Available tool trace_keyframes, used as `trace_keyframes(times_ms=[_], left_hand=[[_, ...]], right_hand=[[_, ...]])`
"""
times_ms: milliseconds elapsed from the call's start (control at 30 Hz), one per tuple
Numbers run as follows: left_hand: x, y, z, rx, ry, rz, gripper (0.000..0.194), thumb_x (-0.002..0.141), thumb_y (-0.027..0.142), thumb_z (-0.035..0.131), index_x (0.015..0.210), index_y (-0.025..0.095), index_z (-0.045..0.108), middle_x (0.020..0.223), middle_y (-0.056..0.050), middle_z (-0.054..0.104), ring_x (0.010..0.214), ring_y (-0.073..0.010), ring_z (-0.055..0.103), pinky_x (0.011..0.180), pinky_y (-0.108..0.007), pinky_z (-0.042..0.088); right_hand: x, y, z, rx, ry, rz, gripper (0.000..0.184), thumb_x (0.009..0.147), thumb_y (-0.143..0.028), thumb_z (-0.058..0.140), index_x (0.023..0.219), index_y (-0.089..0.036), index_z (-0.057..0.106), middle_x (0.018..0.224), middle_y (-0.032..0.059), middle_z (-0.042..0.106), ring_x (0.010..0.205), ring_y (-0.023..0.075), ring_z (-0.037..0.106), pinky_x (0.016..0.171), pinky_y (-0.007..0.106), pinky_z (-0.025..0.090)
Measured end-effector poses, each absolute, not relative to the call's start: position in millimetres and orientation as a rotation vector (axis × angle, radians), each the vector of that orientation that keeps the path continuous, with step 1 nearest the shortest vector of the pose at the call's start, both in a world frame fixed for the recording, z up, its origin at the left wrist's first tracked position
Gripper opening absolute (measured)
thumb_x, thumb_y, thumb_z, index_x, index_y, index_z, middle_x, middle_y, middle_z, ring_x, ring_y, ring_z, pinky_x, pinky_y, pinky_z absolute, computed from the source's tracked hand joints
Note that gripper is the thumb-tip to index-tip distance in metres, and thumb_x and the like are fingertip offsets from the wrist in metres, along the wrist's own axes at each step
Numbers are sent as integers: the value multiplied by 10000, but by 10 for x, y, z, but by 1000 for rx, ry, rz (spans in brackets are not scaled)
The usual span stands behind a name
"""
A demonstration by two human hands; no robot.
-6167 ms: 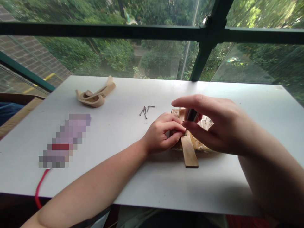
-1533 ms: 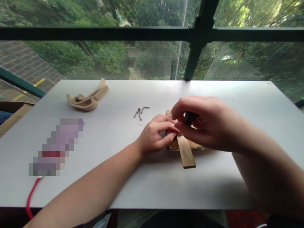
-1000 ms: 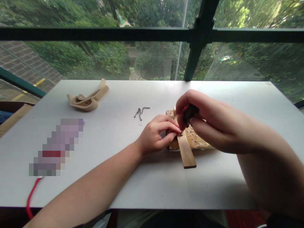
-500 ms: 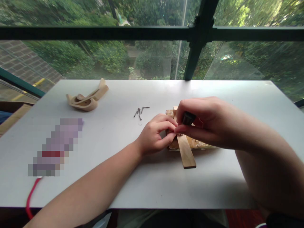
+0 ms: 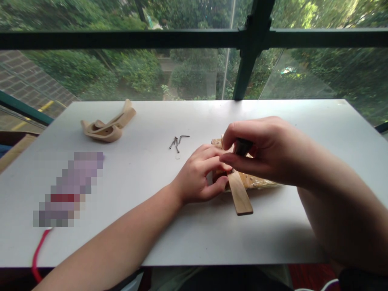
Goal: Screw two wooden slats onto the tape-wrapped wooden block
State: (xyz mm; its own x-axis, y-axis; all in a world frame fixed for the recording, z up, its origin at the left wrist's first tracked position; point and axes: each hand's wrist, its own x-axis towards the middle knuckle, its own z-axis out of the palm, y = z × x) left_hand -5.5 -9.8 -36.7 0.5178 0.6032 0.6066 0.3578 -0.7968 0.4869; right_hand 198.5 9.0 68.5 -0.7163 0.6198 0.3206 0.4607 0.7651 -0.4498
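My right hand (image 5: 257, 145) is closed around the dark handle of a screwdriver (image 5: 241, 147), whose shaft is mostly hidden by my fingers. Below it, a small screw head (image 5: 232, 170) shows at the upper part of a flat wooden strip (image 5: 241, 196). The strip lies across a wooden piece wrapped in clear plastic (image 5: 257, 182) and sticks out past its near edge. My left hand (image 5: 201, 171) rests at the left end of that piece, thumb and forefinger apart beside the screw; its other fingertips are partly hidden behind my right hand.
Several loose screws or nails (image 5: 176, 142) lie on the white table (image 5: 145, 218). A curved wooden piece (image 5: 106, 131) sits at the back left. Nearer, a blurred-out purplish item (image 5: 72, 186) has a red cord (image 5: 38, 250) hanging over the edge. Windows stand behind the table.
My left thumb and forefinger have parted from their pinch by the screw. My right hand has risen slightly with the screwdriver, uncovering more of the strip. The view has shifted a little.
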Motion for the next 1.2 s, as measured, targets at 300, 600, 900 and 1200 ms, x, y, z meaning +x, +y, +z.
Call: trace_keyframes(times_ms=[300,600,900,1200], left_hand=[[-62,-78,-383,2505,779,1204,125,816,224,646,940,208,638,1036,-77,687,1069,-257,603,946,-424,530],[-72,-64,-369,2513,704,1266,75,818,194,655,889,201,632,896,-43,687,908,-205,660,821,-357,564],[-59,-56,-365,2459,689,1238,39,815,166,646,819,201,629,995,-79,720,1055,-241,679,880,-387,583],[-66,-64,-387,2438,698,1200,50,802,151,665,797,198,648,1073,-86,735,1108,-243,674,939,-405,576]], right_hand=[[1956,75,686,-745,-2463,473,38,883,-196,640,884,-190,678,753,10,657,647,122,512,603,284,382],[1992,2,764,-730,-2469,871,127,998,-289,485,971,-192,562,848,29,643,732,152,547,635,289,399],[2071,-3,834,-892,-2592,733,74,975,-256,512,937,-207,553,794,9,619,653,131,510,576,273,370],[2070,85,772,-848,-2560,521,260,883,-246,641,712,-211,449,586,-56,404,541,86,311,480,255,269]])
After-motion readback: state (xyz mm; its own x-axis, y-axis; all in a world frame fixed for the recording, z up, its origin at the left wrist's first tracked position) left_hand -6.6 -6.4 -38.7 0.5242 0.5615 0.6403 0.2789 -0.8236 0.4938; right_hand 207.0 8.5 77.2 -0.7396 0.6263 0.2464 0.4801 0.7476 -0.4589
